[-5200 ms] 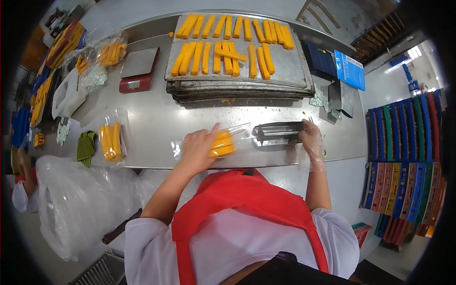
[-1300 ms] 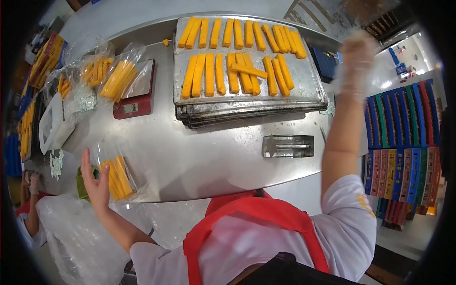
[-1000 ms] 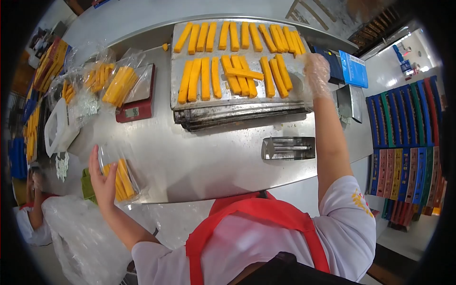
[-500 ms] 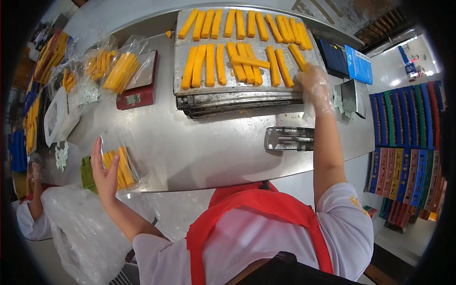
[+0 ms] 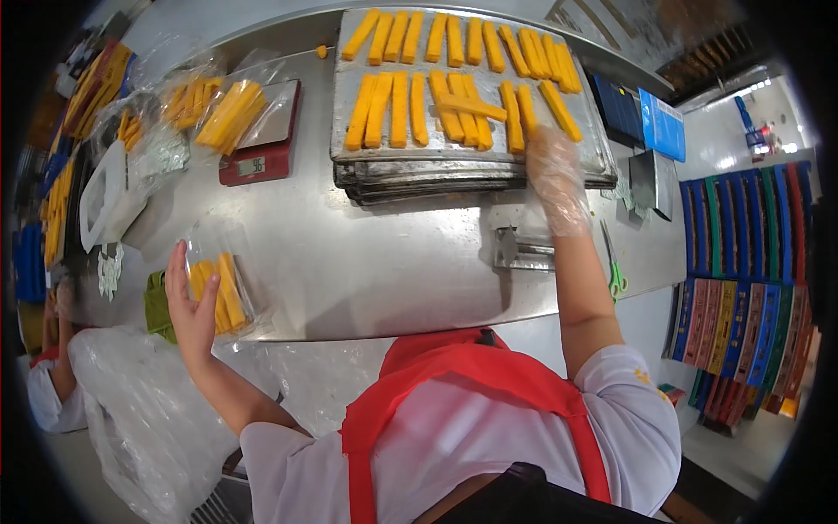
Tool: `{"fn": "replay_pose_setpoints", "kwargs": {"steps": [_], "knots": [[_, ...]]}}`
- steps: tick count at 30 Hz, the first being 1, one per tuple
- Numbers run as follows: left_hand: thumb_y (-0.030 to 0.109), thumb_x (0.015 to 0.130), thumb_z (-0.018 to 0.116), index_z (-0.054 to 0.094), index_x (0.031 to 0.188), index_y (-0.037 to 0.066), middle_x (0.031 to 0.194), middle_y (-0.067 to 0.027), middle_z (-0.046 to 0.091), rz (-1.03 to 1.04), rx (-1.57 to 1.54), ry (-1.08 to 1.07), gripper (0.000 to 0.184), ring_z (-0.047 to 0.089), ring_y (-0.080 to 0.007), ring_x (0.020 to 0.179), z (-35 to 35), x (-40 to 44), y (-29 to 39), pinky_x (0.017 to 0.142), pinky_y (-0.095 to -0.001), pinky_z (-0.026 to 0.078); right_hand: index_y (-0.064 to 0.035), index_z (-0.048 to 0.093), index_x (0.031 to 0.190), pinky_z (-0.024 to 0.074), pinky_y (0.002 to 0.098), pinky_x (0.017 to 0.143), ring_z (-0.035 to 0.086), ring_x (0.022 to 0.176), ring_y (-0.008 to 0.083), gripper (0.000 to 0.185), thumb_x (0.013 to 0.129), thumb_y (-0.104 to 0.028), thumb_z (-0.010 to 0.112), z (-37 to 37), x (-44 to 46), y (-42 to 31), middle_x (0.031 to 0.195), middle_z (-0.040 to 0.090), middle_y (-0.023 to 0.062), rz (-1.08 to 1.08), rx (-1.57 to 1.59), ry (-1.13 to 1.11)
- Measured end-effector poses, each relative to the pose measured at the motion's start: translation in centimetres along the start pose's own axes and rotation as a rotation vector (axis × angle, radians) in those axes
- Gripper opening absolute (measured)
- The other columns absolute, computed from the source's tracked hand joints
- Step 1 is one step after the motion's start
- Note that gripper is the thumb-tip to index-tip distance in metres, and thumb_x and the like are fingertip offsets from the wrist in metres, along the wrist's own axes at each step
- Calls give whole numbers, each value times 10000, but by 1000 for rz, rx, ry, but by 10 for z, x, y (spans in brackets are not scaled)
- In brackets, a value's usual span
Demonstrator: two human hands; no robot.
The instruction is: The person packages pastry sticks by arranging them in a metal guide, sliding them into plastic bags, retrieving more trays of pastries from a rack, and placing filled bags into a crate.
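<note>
My right hand (image 5: 552, 168), in a clear plastic glove, is at the front right of a metal tray (image 5: 476, 158). Its fingers are closed at the near end of a yellow food stick (image 5: 526, 106); the fingertips are partly hidden. Another yellow stick (image 5: 560, 112) lies slanted just beyond it. Two rows of similar sticks cover the tray, one lying crosswise (image 5: 471, 107) over others. Bare and with fingers stretched, my left hand (image 5: 194, 307) rests upright against the left side of a clear plastic bag (image 5: 229, 293) holding several yellow sticks.
A red scale (image 5: 255, 166) reading 96 stands left of the tray, with a filled bag (image 5: 231, 115) on it. Metal molds (image 5: 526, 251) and green-handled scissors (image 5: 615, 275) lie at front right. A co-worker's arm (image 5: 63, 341) shows at far left.
My right hand has shifted left from the rightmost front stick to the neighbouring one, leaving the first lying on the tray. The scissors have come into view. My left hand stays by the bag.
</note>
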State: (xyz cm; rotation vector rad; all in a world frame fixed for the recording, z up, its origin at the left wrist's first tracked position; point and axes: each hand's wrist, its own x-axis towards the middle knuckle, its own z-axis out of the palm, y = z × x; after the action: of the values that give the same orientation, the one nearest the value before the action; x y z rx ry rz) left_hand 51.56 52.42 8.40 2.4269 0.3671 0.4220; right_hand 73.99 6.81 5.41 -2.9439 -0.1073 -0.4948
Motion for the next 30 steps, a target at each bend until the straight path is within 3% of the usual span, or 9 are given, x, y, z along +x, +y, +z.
{"fn": "replay_pose_setpoints", "kwargs": {"steps": [3, 4, 7, 9, 11, 15, 23, 28, 30], "knots": [[96, 750, 633, 431, 1279, 71, 1310, -106, 427, -16, 44, 41, 567, 366, -260, 1227, -10, -3, 0, 1018, -346, 273, -51, 589, 758, 462, 457, 670, 581, 769, 357, 123, 781, -159, 535, -4, 3, 23, 768, 591, 190, -2, 25, 107], [98, 743, 641, 435, 1276, 70, 1302, -110, 435, -18, 85, 47, 573, 374, -264, 1221, -15, -1, 3, 1014, -344, 280, -36, 599, 757, 467, 445, 663, 592, 749, 349, 172, 789, -197, 547, -8, 7, 32, 743, 595, 192, 49, -38, -38], [119, 731, 655, 427, 1278, 58, 1302, -137, 429, 56, 95, 65, 595, 367, -288, 1227, -22, 23, 0, 1010, -352, 292, -1, 612, 993, 474, 313, 761, 616, 850, 219, 222, 844, -157, 560, 18, 52, 84, 931, 646, 141, 27, 321, 12], [168, 719, 674, 399, 1294, 54, 1322, -160, 401, 126, 125, 30, 648, 370, -314, 1225, -13, 53, -6, 1009, -367, 297, 8, 587, 1066, 447, 276, 803, 591, 889, 150, 284, 838, -161, 592, -64, 59, -27, 993, 634, 105, -17, 458, -5], [264, 686, 707, 336, 1330, 64, 1346, -191, 357, 220, 184, 24, 769, 360, -345, 1227, 6, 96, -25, 1013, -386, 293, -50, 607, 1076, 459, 288, 784, 618, 897, 213, 307, 821, -221, 589, -61, 85, -77, 995, 640, 133, -179, 576, -18], [447, 592, 749, 234, 1381, 109, 1354, -219, 318, 133, 356, 59, 1001, 293, -372, 1263, 61, 174, -65, 1014, -424, 296, -4, 571, 1101, 446, 251, 766, 563, 857, 139, 313, 838, -174, 598, -40, 98, -186, 973, 616, 85, -396, 878, -251], [436, 586, 755, 264, 1375, 115, 1295, -170, 424, -163, 341, -122, 982, 438, -359, 1163, 96, 236, -61, 964, -409, 365, -13, 562, 1124, 468, 246, 762, 573, 860, 139, 340, 821, -153, 625, -23, 86, -211, 993, 613, 107, -476, 849, -422], [340, 672, 706, 349, 1341, 95, 1240, -140, 494, -102, -302, -271, 797, 485, -229, 1127, 43, 196, -43, 943, -325, 369, -41, 638, 1021, 463, 243, 814, 579, 928, 139, 249, 789, -127, 659, -80, 91, -168, 986, 634, 90, -268, 857, -179], [310, 683, 696, 352, 1340, 90, 1235, -127, 499, -51, -519, -423, 774, 482, -212, 1126, 18, 165, -25, 954, -314, 354, -40, 646, 996, 431, 224, 823, 572, 914, 128, 205, 792, -34, 634, -94, 86, -144, 964, 632, 68, -439, 1117, -33]]}}
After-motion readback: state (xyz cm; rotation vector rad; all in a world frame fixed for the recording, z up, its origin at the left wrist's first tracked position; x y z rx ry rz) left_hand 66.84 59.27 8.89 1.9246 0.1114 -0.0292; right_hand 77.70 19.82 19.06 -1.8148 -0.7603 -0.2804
